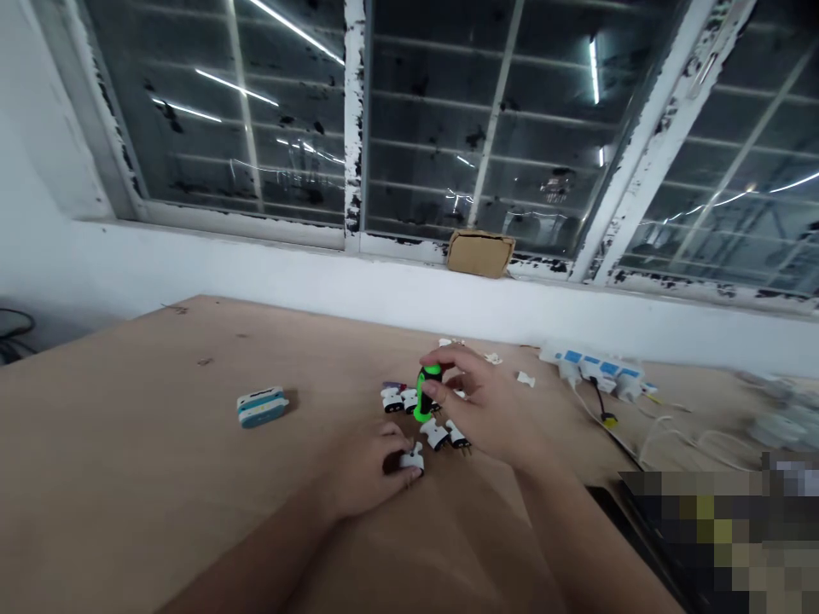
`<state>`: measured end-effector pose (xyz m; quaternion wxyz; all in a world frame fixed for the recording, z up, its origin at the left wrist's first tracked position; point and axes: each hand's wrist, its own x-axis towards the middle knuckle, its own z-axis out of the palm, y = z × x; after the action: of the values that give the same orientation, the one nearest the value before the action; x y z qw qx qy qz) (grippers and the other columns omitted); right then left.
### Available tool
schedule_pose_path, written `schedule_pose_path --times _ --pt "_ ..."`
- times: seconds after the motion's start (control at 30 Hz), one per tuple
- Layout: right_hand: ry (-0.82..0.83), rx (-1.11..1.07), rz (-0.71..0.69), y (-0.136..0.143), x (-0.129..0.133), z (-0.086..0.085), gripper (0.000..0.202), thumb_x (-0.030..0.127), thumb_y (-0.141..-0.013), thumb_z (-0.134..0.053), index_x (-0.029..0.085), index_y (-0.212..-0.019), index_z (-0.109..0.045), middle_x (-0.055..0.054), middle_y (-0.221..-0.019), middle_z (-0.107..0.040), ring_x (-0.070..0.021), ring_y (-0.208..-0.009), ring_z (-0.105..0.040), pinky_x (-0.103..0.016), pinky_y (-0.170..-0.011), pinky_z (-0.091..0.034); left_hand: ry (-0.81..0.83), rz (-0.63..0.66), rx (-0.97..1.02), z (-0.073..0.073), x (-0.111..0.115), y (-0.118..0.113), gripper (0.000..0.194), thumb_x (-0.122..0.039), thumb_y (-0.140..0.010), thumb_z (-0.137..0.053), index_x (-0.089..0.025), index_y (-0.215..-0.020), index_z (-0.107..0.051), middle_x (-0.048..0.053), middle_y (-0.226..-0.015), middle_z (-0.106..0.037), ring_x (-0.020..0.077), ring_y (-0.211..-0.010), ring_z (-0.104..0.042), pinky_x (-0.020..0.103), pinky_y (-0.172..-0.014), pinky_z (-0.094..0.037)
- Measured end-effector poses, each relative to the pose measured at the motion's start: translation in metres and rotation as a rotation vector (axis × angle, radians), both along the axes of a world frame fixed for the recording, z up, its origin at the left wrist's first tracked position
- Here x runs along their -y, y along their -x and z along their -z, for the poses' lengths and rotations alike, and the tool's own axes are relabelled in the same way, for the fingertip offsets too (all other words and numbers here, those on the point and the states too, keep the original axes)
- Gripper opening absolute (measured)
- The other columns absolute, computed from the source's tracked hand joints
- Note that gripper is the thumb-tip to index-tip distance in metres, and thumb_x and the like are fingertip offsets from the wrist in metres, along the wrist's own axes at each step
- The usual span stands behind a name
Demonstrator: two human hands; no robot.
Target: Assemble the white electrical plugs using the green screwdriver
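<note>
My right hand is wrapped round a green and black screwdriver handle, held upright above the table. Its tip is hard to make out. Nearer to me, my left hand grips a small white plug between thumb and fingers. Just beyond and to the right of it lie two white plugs, one at the left and one at the right, with metal prongs showing. Further back, more white plugs sit in a row, partly hidden by the screwdriver and my right hand.
A blue and white block-like item rests on the wooden table at the left. White scraps lie at the back. A power strip with cables is at the right. A cardboard piece leans on the window sill.
</note>
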<state>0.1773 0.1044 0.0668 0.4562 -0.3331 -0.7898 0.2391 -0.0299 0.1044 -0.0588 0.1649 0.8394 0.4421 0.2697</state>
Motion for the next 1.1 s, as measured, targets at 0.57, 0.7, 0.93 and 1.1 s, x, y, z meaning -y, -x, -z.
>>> schedule_pose_path --times 0.57,0.7,0.93,1.1 --pt "-0.067 0.013 -0.027 -0.0029 0.0013 -0.0027 0.025 0.023 -0.1 -0.055 0.025 -0.12 -0.07 -0.009 -0.126 -0.072 -0.0219 -0.113 -0.069 -0.038 -0.092 -0.06 0.019 -0.001 0.024 0.0024 -0.0025 0.0009 0.016 -0.039 -0.09 -0.076 -0.025 -0.098 -0.075 0.005 -0.109 -0.073 0.0259 -0.105 -0.067 0.036 -0.093 -0.051" --pt "-0.161 0.075 0.034 -0.0015 -0.0013 -0.0007 0.017 0.031 -0.095 -0.069 0.025 -0.111 -0.07 -0.009 -0.12 -0.068 -0.0208 -0.099 -0.068 -0.036 -0.081 -0.06 0.019 0.007 0.025 0.0023 -0.002 0.0013 0.019 -0.041 -0.091 -0.075 -0.024 -0.1 -0.075 0.005 -0.109 -0.073 0.026 -0.106 -0.066 0.036 -0.092 -0.051" --pt "-0.071 0.085 0.039 -0.001 -0.0016 0.0045 0.035 0.019 -0.103 -0.045 0.025 -0.133 -0.061 -0.009 -0.127 -0.071 -0.0212 -0.108 -0.069 -0.04 -0.093 -0.058 0.022 -0.005 0.033 0.0014 -0.0013 0.0006 0.018 -0.04 -0.091 -0.075 -0.024 -0.1 -0.075 0.005 -0.11 -0.072 0.0252 -0.105 -0.066 0.036 -0.091 -0.051" --pt "-0.218 0.111 0.073 0.0008 -0.003 0.0042 0.025 0.033 -0.101 -0.061 0.025 -0.122 -0.069 -0.009 -0.121 -0.068 -0.0232 -0.106 -0.069 -0.038 -0.089 -0.058 0.018 -0.001 0.025 0.001 -0.001 0.0003 0.019 -0.041 -0.09 -0.075 -0.024 -0.1 -0.076 0.005 -0.109 -0.072 0.0253 -0.103 -0.066 0.035 -0.088 -0.051"
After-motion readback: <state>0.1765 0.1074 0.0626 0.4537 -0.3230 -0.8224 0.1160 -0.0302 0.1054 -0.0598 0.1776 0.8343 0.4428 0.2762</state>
